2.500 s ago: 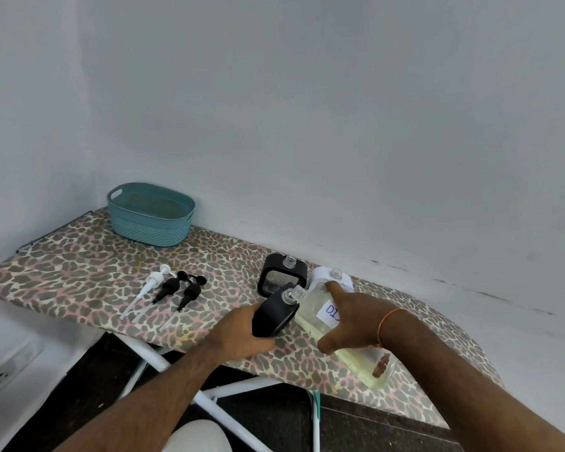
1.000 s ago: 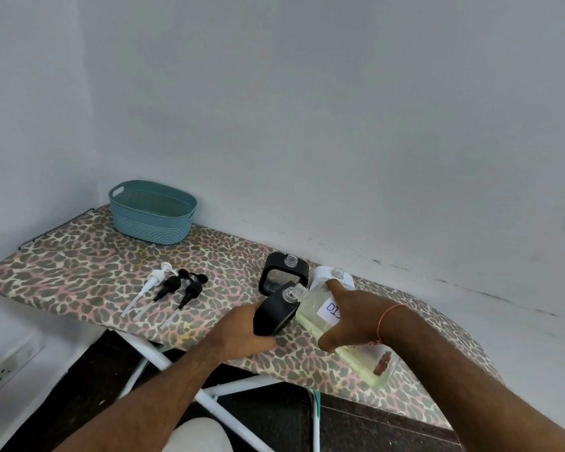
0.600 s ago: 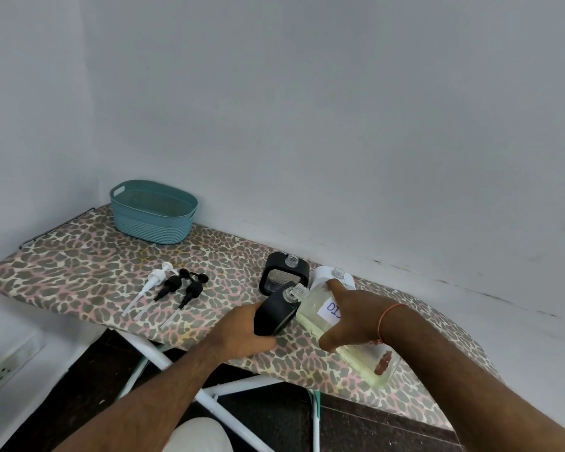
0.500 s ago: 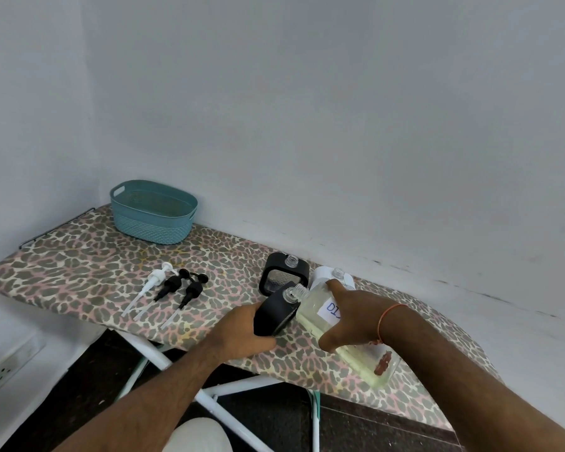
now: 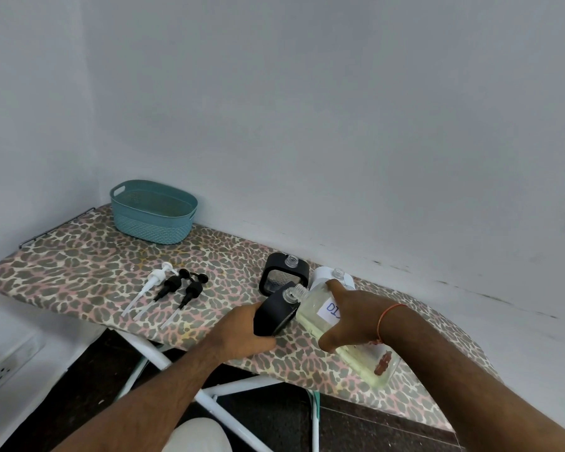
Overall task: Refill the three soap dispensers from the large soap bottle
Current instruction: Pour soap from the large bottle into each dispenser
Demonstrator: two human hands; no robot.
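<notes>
My left hand (image 5: 242, 334) grips a black dispenser (image 5: 276, 309), tilted with its open clear neck up and to the right. My right hand (image 5: 353, 316) grips the large clear soap bottle (image 5: 359, 353) of pale yellow liquid, tipped so that its mouth meets the dispenser's neck. Behind them a second black dispenser (image 5: 284, 277) and a white dispenser (image 5: 331, 278) stand uncapped on the leopard-print board (image 5: 79, 272). Three pump heads, one white pump (image 5: 152, 282) and two black pumps (image 5: 185, 287), lie in a row to the left.
A teal basket (image 5: 154, 212) stands at the board's far left, close to the white wall. The board's near edge runs just under my hands, with white legs and dark floor below. A wall socket (image 5: 4, 370) is at lower left.
Both hands hold the same pose, bottle mouth against dispenser neck. Only the view has shifted slightly.
</notes>
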